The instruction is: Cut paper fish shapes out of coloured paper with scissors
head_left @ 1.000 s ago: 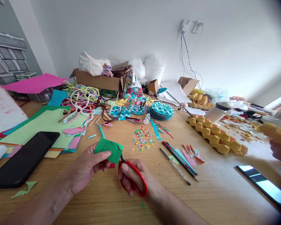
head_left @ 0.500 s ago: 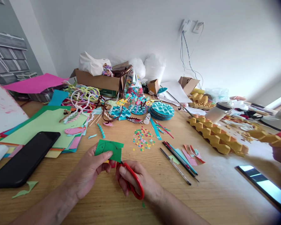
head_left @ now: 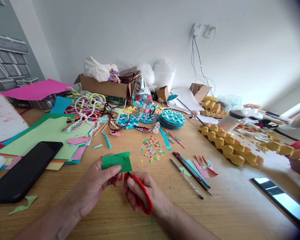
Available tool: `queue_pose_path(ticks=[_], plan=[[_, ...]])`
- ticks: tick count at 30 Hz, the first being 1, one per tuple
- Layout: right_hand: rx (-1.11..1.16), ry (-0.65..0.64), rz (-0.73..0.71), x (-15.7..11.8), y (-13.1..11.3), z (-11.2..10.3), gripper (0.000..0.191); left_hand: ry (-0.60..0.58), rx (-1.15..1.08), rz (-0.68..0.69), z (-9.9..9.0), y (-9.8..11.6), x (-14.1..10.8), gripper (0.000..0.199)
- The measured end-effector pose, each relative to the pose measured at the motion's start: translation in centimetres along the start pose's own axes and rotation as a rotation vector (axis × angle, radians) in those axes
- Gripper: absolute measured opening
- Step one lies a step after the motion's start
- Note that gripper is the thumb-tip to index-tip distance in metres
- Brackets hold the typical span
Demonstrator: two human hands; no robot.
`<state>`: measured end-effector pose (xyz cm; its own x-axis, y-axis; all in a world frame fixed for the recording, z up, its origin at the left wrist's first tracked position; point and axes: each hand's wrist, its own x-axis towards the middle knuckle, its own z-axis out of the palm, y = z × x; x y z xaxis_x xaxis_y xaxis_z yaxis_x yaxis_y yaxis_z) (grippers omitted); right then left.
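Observation:
Between the thumb and fingers of my left hand [head_left: 100, 176] is a green piece of paper [head_left: 115, 162] with a fish outline drawn on it. A small red bit shows beneath the paper near the fingertips. My right hand [head_left: 145, 191] is closed round red-handled scissors [head_left: 146, 196]. The dark blades meet the lower right corner of the paper, and most of their length is hidden. A tiny green scrap [head_left: 152, 220] lies below the scissors.
A black phone [head_left: 27, 170] and coloured sheets [head_left: 42, 133] lie left. Ahead are paper dots [head_left: 152, 148] and blue wavy discs [head_left: 172, 119]. Pens [head_left: 190, 173], a yellow egg carton [head_left: 225, 143] and another phone [head_left: 280, 196] lie right. Another person's hand [head_left: 298, 166] is at the right edge.
The green paper has tilted slightly, its right side curling up in my left hand. The scissors stay by its lower right corner; the whole view has shifted a little.

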<state>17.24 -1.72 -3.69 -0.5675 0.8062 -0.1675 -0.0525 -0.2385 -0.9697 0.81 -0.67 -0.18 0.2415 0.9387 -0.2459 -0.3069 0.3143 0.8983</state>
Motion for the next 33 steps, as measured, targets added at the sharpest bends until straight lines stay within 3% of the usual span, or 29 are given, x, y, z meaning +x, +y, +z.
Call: queue_pose_path(ticks=[4,12,19,33], plan=[[0.016,-0.004,0.015,-0.07,-0.02,-0.02,0.056,0.017,0.007,0.024,-0.28,0.18,0.1,0.023],[-0.017,0.01,0.04,-0.26,-0.46,0.22,0.057,0.032,-0.037,-0.015,-0.75,0.89,0.61,0.016],[-0.017,-0.004,0.028,-0.15,-0.2,0.18,0.058,0.031,0.111,0.005,-0.7,0.93,0.35,0.023],[-0.023,-0.027,0.041,-0.23,-0.15,0.05,0.056,0.022,0.202,0.052,-0.8,0.51,0.48,0.016]])
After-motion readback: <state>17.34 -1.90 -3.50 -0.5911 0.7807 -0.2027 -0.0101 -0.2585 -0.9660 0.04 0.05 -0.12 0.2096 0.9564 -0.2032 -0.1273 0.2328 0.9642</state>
